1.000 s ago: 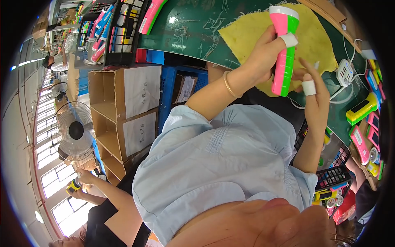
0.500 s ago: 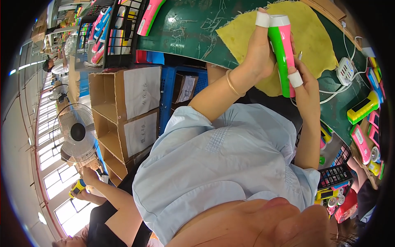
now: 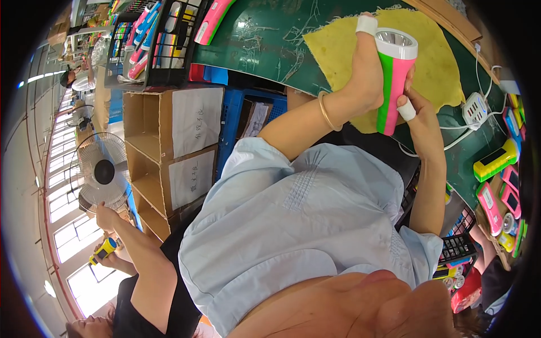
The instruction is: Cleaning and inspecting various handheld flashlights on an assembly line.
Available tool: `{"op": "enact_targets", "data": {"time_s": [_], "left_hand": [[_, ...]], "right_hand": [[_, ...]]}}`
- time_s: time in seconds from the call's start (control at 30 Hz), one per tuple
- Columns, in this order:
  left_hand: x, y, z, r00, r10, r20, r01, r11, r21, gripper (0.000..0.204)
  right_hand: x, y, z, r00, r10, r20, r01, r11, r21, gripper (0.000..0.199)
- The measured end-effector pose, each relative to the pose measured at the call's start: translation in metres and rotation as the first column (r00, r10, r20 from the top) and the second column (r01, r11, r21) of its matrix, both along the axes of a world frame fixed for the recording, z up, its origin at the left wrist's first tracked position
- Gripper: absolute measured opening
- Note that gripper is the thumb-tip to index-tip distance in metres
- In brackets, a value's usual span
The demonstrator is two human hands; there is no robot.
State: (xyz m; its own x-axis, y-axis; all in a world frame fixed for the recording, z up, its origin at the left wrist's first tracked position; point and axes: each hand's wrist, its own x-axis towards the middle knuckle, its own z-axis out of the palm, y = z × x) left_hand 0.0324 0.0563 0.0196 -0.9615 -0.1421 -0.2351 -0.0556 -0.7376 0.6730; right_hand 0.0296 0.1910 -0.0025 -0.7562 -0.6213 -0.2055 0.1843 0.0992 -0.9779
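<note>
Flashlight: pink-and-green (image 3: 398,79), upper right of frame, lifted over the yellow cloth (image 3: 331,49); white-rimmed head up, tail low, tilted so the reflector shows, which probably leaves lens and barrel in plain sight
Left hand (image 3: 366,74): palm laid along green side, thumb stretched up beside the head, likely to steady the wide end; other fingers mostly hidden behind barrel, cannot tell if spread
Right hand (image 3: 424,119): thumb and bent fingers pinching lower barrel from the right, seemingly taking the narrow end's weight
Fingertips at barrel's right edge: cannot tell whose hand
Thumb wraps: white, one per thumb, perhaps guarding skin against rubbing
Cloth: spread on green table (image 3: 253,48) under the work, maybe as padding
Charger: white, multi-port (image 3: 474,111), right of cloth, apart from flashlight, presumably parked within reach
Black basket (image 3: 169,80): upper left, pink and blue pieces (image 3: 137,69) grouped inside, likely to stop them rolling
Yellow-green flashlight (image 3: 495,161): right edge, lying apart from both hands
</note>
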Motion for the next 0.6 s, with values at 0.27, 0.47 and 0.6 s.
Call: {"op": "enact_targets", "data": {"time_s": [0.27,0.47,0.6], "left_hand": [[-0.072,-0.089,-0.008,0.908,0.166,-0.385,-0.4,0.616,-0.679,0.027],[-0.192,-0.282,-0.066,0.747,0.486,-0.453,-0.198,-0.487,-0.85,0.052],[-0.225,-0.289,-0.055,0.818,0.556,-0.147,0.063,-0.339,-0.939,0.065]], "right_hand": [[-0.033,0.141,0.014,0.863,-0.494,0.109,0.492,0.769,-0.408,0.051],[-0.182,0.396,0.012,0.384,-0.569,-0.727,0.9,0.405,0.159,0.042],[-0.229,0.441,0.022,0.454,-0.636,-0.624,0.874,0.452,0.176,0.046]]}}
